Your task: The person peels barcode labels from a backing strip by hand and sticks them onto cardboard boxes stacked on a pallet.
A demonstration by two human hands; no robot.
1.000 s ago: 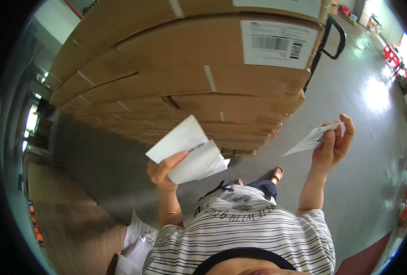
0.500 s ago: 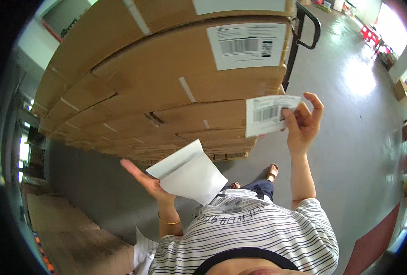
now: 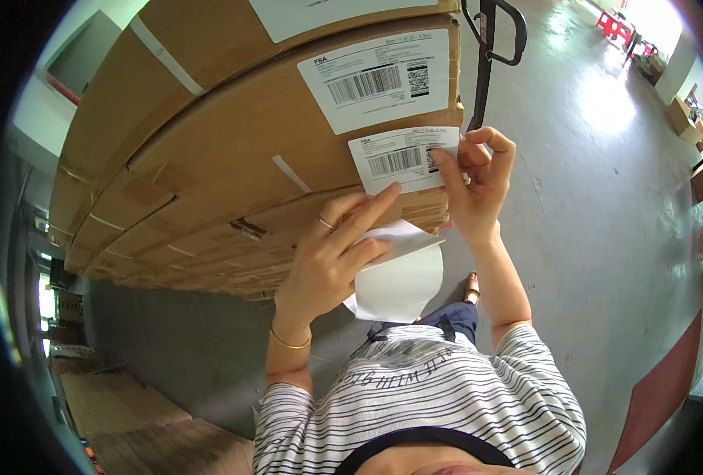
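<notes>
**A:** Head view: a stack of cardboard boxes fills the left of the frame. What sits nearest it?

**B:** The left hand, just right of and below the stack's near face. Its forefinger stretches up to the lower left corner of a small white barcode label, while the other fingers curl loosely around a wad of white backing sheets that hangs below the stack's bottom edge.

**A:** And the label itself?

**B:** It lies flat against the front of the stack, directly under a larger white shipping label on the box above.

**A:** Further right?

**B:** The right hand, at the stack's right corner. Thumb and fingertips are closed in a light pinch on the small label's right edge, pressing it to the cardboard.

**A:** Beyond the stack?

**B:** A black pallet-truck handle rises just behind its right corner, over a grey concrete floor.
</notes>
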